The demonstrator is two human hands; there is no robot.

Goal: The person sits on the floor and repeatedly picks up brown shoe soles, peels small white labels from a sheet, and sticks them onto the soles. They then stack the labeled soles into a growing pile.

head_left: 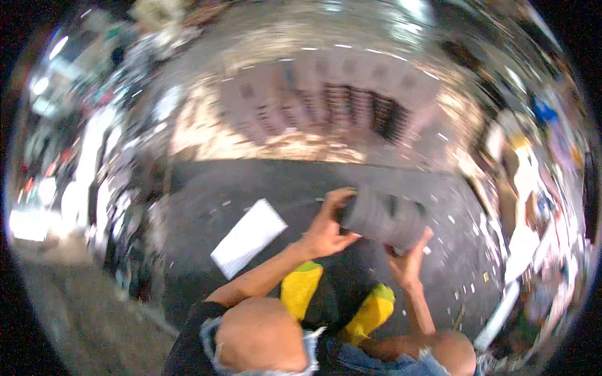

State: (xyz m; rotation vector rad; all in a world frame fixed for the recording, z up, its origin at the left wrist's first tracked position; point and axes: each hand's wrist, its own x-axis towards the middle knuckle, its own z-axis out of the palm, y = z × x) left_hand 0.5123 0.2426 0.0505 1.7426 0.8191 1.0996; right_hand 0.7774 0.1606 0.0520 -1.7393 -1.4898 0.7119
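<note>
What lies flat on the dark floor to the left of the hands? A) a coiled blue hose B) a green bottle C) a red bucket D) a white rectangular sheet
D: a white rectangular sheet lies on the dark floor, left of the left hand, which with the right hand holds a grey panel piece.

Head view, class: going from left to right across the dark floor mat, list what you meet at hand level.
White sheet → left hand → grey stack of flat pieces held in both hands → right hand → long white strip by the mat's right edge.
</note>
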